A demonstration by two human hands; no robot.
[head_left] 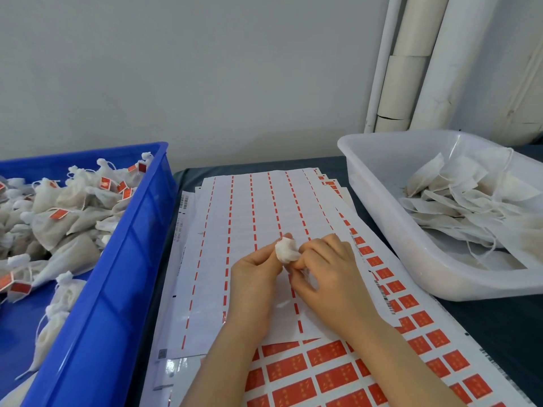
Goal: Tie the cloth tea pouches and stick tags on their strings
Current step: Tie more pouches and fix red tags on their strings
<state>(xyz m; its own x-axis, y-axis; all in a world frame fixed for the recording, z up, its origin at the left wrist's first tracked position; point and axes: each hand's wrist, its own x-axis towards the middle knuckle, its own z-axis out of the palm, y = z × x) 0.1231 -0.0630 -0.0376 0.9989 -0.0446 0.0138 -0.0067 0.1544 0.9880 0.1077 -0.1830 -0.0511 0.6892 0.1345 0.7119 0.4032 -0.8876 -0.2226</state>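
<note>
Both hands are up over the sticker sheets (235, 218), sharing one pouch (285, 250). My left hand (252, 274) pinches its bunched neck and my right hand (326, 265) has its fingers curled on the far side. It's probably cinching the string, but I can't see it. Working above the tags keeps the next peel close. Tagged ones fill the blue bin (123, 259) and untied ones wait in the white tub (379, 218).

Left hand (255, 271) and right hand (329, 265) are bare, with slim uncovered forearms (411, 356).
</note>
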